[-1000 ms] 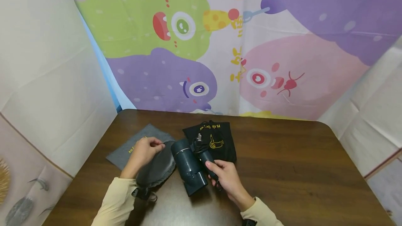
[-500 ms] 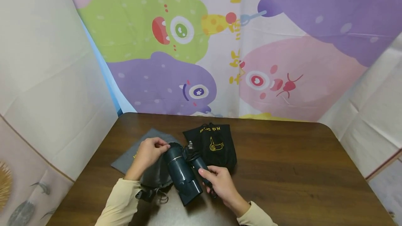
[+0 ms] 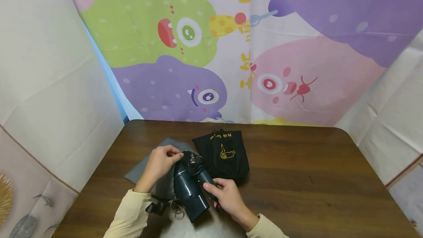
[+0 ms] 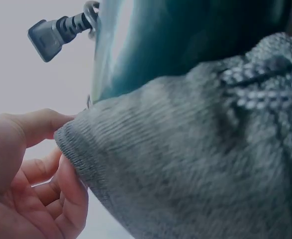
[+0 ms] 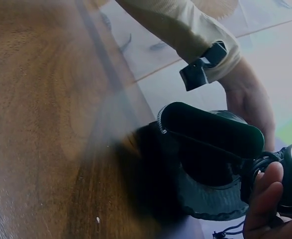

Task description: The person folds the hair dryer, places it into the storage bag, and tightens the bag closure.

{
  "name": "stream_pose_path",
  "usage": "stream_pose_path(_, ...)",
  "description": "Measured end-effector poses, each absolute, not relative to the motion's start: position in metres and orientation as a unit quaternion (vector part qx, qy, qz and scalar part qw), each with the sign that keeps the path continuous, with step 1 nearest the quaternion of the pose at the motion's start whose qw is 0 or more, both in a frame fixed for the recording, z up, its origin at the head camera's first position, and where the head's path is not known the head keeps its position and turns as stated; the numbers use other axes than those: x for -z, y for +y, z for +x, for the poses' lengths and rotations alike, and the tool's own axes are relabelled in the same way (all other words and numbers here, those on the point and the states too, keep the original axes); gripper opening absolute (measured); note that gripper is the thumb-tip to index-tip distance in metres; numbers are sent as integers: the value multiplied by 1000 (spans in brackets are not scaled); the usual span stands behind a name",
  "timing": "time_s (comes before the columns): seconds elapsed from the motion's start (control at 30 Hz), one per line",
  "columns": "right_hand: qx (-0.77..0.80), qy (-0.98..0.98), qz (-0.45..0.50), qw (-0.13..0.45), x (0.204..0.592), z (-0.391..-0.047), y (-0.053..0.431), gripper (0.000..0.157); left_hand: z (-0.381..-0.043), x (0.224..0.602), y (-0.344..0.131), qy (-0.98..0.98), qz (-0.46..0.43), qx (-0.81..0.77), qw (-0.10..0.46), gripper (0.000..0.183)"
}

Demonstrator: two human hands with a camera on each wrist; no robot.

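A glossy dark teal hair dryer (image 3: 189, 194) hangs low over the table's front half, its nozzle toward me. My right hand (image 3: 228, 197) grips its handle (image 3: 205, 179), which lies alongside the barrel with the cord bundled by it. At the barrel's far end, my left hand (image 3: 161, 164) pinches the rim of a grey drawstring pouch (image 3: 142, 169) between thumb and fingers. In the left wrist view the pouch's ribbed rim (image 4: 76, 134) overlaps the barrel (image 4: 185, 40), and a plug (image 4: 46, 40) sticks out beside it. How deep the dryer sits in the pouch is hidden.
Behind the dryer lies a black drawstring pouch (image 3: 232, 153) with yellow hair dryer print, looking filled. The brown wooden table (image 3: 297, 179) extends to the right. A cartoon-printed cloth (image 3: 185, 80) hangs along the back edge, and pale cloths flank both sides.
The dryer has moved left and toward me, its far end now at the grey pouch's mouth. My left hand has shifted slightly right, drawing the pouch along.
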State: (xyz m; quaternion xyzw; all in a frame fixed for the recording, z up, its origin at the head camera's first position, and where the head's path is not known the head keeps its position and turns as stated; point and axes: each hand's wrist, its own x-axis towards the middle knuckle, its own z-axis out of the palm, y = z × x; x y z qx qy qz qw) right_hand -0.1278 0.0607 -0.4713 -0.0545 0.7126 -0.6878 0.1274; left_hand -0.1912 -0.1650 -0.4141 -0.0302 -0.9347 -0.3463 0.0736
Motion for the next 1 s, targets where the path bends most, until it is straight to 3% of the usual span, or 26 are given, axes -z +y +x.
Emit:
stream_pose_path(0.73, 657, 742, -65, 120, 484, -133, 49, 28, -185, 411, -156, -898, -55, 436, 31, 11)
stream_pose_path(1.0, 662, 738, -33, 126, 477, -138, 44, 32, -183, 405, -156, -898, -52, 434, 54, 9)
